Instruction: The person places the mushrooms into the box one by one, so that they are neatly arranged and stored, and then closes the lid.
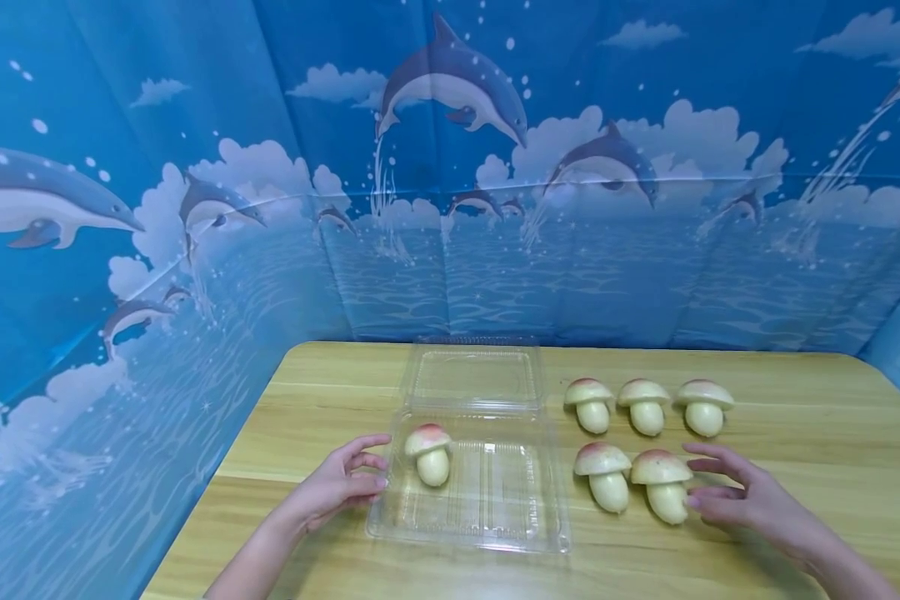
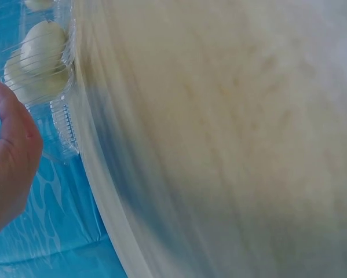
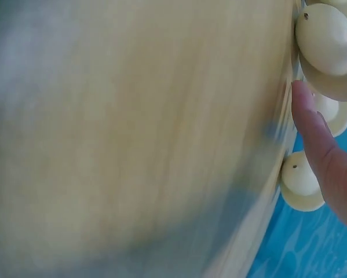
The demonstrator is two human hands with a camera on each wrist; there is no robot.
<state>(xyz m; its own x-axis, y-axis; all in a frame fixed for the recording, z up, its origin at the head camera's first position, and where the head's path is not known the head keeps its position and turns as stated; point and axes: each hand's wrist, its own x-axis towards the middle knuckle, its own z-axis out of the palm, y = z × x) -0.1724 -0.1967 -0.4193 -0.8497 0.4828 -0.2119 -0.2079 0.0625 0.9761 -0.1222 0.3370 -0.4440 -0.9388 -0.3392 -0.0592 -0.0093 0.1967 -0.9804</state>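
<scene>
The right hand (image 1: 746, 496), nearer — fingers parted, thumb contact unclear — has the rightmost front-row mushroom (image 1: 663, 486) just to its left on the wooden table (image 1: 802, 417), long axis cap-away; the left hand (image 1: 337, 483), loosely spread, flanks the clear clamshell (image 1: 487, 500).

The container (image 1: 487, 517) rests on the table (image 1: 810, 417), one mushroom (image 1: 431, 462) in its left half. Right of it lie five more mushrooms (image 1: 663, 487) (three farther back, two nearer) and the right hand (image 1: 750, 493); left, the left hand (image 1: 337, 483); behind, the curtain (image 1: 450, 275).
</scene>
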